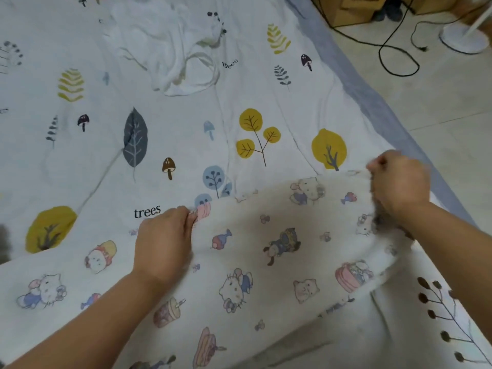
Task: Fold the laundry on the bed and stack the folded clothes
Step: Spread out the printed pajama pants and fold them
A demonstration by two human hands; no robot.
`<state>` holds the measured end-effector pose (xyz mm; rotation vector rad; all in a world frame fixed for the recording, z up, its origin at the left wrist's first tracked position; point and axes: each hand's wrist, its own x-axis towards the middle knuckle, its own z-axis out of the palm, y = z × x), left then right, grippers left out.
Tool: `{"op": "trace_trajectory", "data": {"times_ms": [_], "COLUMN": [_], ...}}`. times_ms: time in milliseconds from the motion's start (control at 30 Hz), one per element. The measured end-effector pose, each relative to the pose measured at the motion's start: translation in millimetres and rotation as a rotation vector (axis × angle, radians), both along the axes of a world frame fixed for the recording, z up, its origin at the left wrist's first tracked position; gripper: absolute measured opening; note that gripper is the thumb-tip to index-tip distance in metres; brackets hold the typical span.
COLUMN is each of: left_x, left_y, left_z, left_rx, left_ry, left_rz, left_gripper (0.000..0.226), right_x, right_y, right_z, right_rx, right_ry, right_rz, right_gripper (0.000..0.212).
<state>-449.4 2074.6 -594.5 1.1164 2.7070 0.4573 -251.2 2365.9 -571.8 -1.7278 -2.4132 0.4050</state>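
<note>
We look down on a bed [165,134] covered by a pale sheet printed with leaves, mushrooms and the word "trees", with a tiled floor [439,107] to the right where a black cable [394,51] loops near a white fan base [463,38]. In this single head view our left hand [162,243] pinches the far edge of a cartoon-print cloth [266,262] that lies across the near part of the bed, and our right hand [399,182] grips the same edge further right, fingers curled round it, the cloth lifted a little there. A crumpled white garment [181,54] waits further up the bed, well apart from us. We judge the main risk to be an uneven fold: the right hand sits close to the bed's edge, so the cloth could slide off towards the floor, or the edge could bunch. We see no basket or other container, and no folded stack yet.
</note>
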Motion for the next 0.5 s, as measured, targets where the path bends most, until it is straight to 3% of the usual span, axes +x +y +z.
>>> {"op": "trace_trajectory", "data": {"times_ms": [133, 233, 333, 400, 500], "left_x": [1.1, 12.0, 34.4, 45.4, 48.6], "left_y": [0.3, 7.3, 8.8, -0.4, -15.1], "left_z": [-7.7, -4.3, -3.6, -17.3, -36.4], "left_rx": [-0.07, 0.072, 0.206, 0.059, -0.147], "left_ry": [0.07, 0.202, 0.301, 0.29, 0.211], "left_rz": [0.012, 0.055, -0.144, -0.282, -0.356], "left_gripper": [0.021, 0.027, 0.054, 0.061, 0.062], "right_x": [2.8, -21.3, -43.3, -40.7, -15.2], "right_y": [0.6, -22.6, -85.8, -124.5, -122.1], "right_z": [-9.1, -2.8, -4.6, -22.2, -48.6], "right_rx": [-0.005, 0.18, 0.315, 0.238, -0.011], "right_ry": [0.011, 0.02, 0.17, -0.048, -0.408], "right_rz": [-0.105, -0.128, 0.296, 0.579, 0.572], "right_gripper": [0.014, 0.04, 0.051, 0.06, 0.075]}}
